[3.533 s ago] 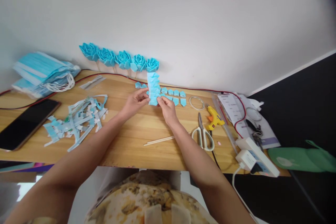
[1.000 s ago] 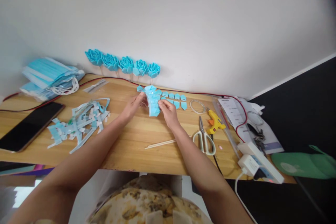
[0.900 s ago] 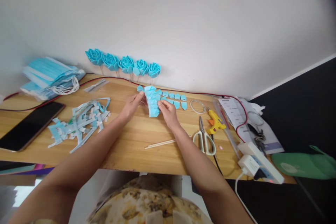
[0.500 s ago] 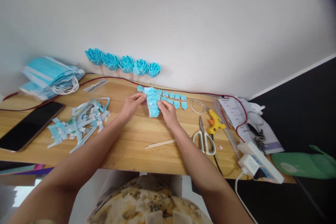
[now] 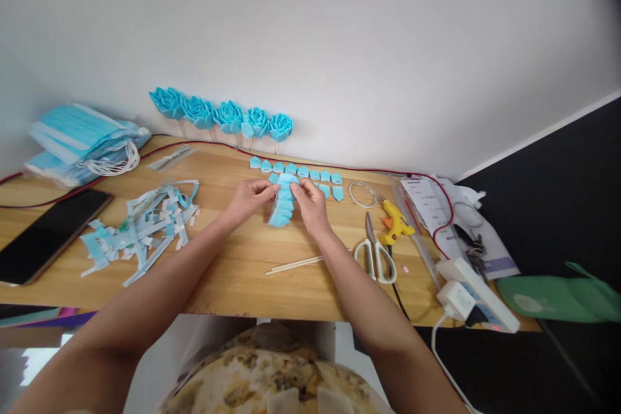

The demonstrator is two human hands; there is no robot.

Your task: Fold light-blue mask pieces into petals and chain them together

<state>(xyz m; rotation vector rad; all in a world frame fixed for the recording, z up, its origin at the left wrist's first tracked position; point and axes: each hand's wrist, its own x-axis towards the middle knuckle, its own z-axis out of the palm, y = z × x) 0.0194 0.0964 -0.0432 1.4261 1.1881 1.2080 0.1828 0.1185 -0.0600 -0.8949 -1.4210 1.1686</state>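
Observation:
Between my two hands is a light blue folded strip (image 5: 284, 202), pleated in steps like face mask fabric. My left hand (image 5: 251, 199) pinches its left edge near the top, and my right hand (image 5: 311, 206) pinches the right edge. The strip's lower end hangs toward me above the table. Just behind it lie small pointed blue petal pieces (image 5: 303, 172) in two rows, the nearer row partly hidden by the strip and my right hand. Several blue fabric flowers (image 5: 228, 117) on thin sticks lean against the wall.
At left are stacked blue face masks (image 5: 80, 136), a phone (image 5: 53, 233) and a heap of cut scraps (image 5: 145, 226). To the right lie scissors (image 5: 372, 249), a yellow glue gun (image 5: 396, 222), a wire coil (image 5: 363, 194) and a power strip (image 5: 478, 294). Wooden sticks (image 5: 294, 264) lie in front.
The strip has come slightly toward me and its visible face looks narrower. My hands are closer together, uncovering more of the back petal row. The whole view has shifted slightly.

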